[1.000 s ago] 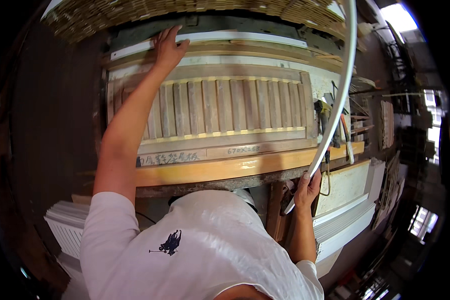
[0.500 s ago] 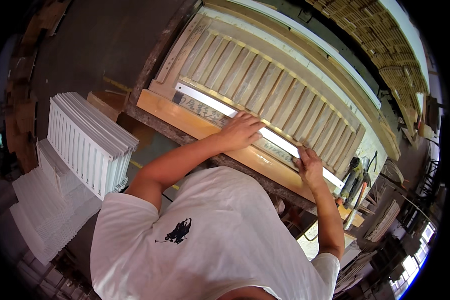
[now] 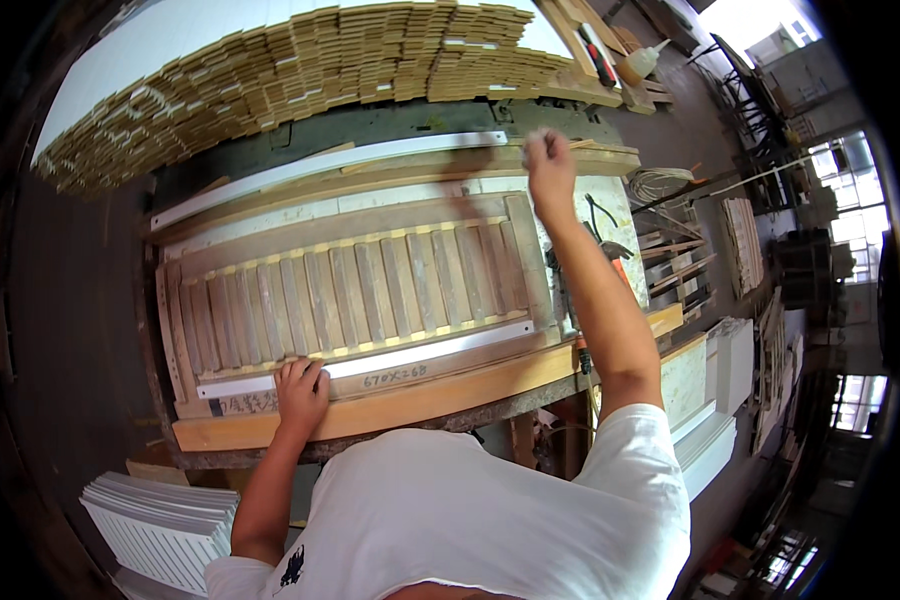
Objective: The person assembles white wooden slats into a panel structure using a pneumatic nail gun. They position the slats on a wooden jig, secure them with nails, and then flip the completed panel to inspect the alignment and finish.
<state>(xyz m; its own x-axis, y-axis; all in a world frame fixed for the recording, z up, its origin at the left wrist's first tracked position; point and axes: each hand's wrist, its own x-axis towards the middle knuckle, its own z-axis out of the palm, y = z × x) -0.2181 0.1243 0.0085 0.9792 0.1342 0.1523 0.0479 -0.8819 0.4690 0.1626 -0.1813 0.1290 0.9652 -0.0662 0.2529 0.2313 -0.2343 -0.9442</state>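
Note:
My left hand (image 3: 302, 395) rests on a long white strip (image 3: 430, 349) with small holes at its ends, fingers bent over it near its left part. The strip lies along the near side of a wooden slatted jig (image 3: 415, 375), beside handwritten marks. Many narrow wooden slats (image 3: 332, 296) stand side by side in the jig. My right hand (image 3: 550, 165) is raised over the far right of the bench, fingers curled and smeared by motion; whether it holds anything cannot be seen. Nearest to it is the end of a second white strip (image 3: 330, 170), on the far rail.
An orange-brown wooden board (image 3: 450, 391) edges the bench in front. Dark-handled hand tools (image 3: 615, 250) lie at the right. Behind is a big stack of wooden strips (image 3: 330, 60), with a glue bottle (image 3: 642, 62) to its right. White slatted panels (image 3: 160, 525) are stacked at lower left.
My right hand has left the near strip and reached to the far right. My left hand still touches the near strip, now closer to its left end. The view has turned.

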